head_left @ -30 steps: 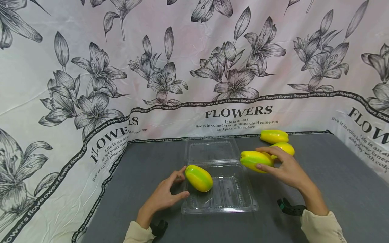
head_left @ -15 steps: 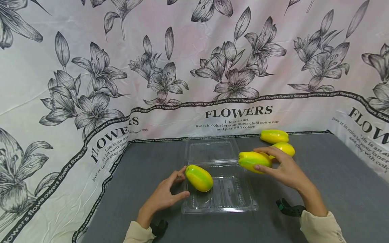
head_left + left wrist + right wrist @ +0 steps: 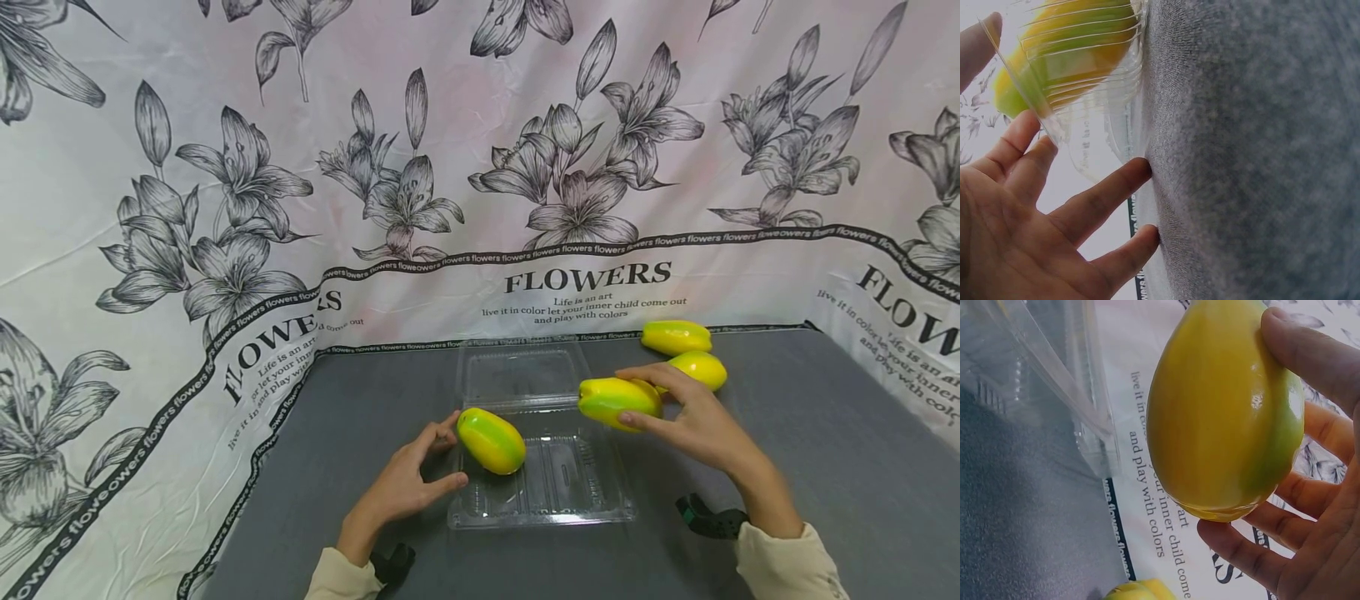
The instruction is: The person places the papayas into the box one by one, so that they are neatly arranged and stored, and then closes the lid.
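Observation:
My right hand point(image 3: 701, 421) grips a yellow-green papaya point(image 3: 611, 402) above the right side of a clear plastic clamshell box point(image 3: 618, 510). In the right wrist view, the thumb presses one side of this papaya point(image 3: 1222, 419) and the fingers spread round the other. A second papaya point(image 3: 491, 442) lies in the left part of the box's tray. Beside the box's left edge is my left hand point(image 3: 408, 475), fingers spread and fairly straight. The left wrist view has fingertips point(image 3: 1025, 122) at the clear rim and two lower ones touching the grey tabletop.
Two more papayas, one at the back point(image 3: 677, 337) and one just in front of it point(image 3: 701, 369), lie beyond my right hand. The box's lid point(image 3: 521, 373) is folded back toward the flower-printed cloth point(image 3: 420, 308). A grey surface point(image 3: 352, 400) lies under everything.
My right hand has moved a little left with its papaya, from beside the box to over its right edge. The left hand and the papaya in the tray have stayed put.

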The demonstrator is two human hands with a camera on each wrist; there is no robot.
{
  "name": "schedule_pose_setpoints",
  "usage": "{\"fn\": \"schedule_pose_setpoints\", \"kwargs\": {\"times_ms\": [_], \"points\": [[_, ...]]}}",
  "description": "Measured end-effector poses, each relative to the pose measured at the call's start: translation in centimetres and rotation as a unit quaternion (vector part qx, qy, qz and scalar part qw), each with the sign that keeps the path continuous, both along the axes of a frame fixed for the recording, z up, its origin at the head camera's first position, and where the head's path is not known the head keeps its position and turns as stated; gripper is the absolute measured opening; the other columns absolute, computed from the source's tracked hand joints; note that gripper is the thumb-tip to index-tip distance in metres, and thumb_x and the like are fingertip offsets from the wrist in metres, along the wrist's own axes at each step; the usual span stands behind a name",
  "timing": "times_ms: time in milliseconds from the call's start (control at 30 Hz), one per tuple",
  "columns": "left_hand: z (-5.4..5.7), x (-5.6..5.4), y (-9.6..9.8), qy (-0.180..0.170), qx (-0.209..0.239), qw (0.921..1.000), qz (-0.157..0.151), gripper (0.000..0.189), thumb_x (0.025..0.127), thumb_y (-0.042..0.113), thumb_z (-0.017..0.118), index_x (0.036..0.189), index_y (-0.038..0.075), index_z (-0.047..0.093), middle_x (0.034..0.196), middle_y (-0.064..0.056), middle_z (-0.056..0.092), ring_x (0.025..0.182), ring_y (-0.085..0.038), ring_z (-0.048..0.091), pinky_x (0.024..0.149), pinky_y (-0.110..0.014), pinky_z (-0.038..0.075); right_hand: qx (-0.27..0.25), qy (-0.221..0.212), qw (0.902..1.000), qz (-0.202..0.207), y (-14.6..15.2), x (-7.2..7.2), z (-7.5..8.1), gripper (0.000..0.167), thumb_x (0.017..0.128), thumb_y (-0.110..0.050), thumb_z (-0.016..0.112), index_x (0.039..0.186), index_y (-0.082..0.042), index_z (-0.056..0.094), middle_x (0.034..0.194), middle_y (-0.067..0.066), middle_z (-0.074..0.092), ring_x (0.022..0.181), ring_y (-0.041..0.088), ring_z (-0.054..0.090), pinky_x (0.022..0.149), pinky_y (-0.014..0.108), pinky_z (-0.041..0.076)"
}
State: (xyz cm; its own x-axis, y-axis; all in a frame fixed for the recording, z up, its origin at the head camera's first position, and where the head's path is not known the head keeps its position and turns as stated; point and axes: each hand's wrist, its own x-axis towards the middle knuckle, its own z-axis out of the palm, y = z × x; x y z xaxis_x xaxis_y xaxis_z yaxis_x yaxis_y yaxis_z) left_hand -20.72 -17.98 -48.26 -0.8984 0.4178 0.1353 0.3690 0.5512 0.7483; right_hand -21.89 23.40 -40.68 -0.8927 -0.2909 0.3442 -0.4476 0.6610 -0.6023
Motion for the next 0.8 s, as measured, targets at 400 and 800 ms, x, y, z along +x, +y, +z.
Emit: {"fn": "schedule_pose_setpoints", "kwargs": {"times_ms": [400, 800], "points": [[0.0, 0.0, 0.0, -0.01, -0.001, 0.9999, 0.008, 0.045, 0.091, 0.037, 0.077, 0.123, 0.02, 0.05, 0.166, 0.014, 0.031, 0.136, -0.028, 0.057, 0.112, -0.067, 0.039, -0.012, 0.024, 0.999, 0.034, -1.2, 0.1, -0.2, 0.051, 0.086, -0.027, 0.083, 0.133, -0.019, 0.064, 0.128, 0.001, 0.066, 0.098, 0.003, 0.057, 0.081, 0.028, 0.054], [0.0, 0.0, 0.0, -0.01, 0.0, 0.9999, 0.003, 0.044, 0.093, 0.036, 0.076, 0.123, 0.018, 0.049, 0.166, 0.012, 0.031, 0.136, -0.029, 0.057, 0.111, -0.067, 0.04, -0.03, 0.022, 0.9956, 0.086, -3.9, 0.5, -0.7, 0.051, 0.086, -0.025, 0.083, 0.133, -0.02, 0.065, 0.127, -0.002, 0.066, 0.098, 0.004, 0.058, 0.08, 0.029, 0.056]]}}
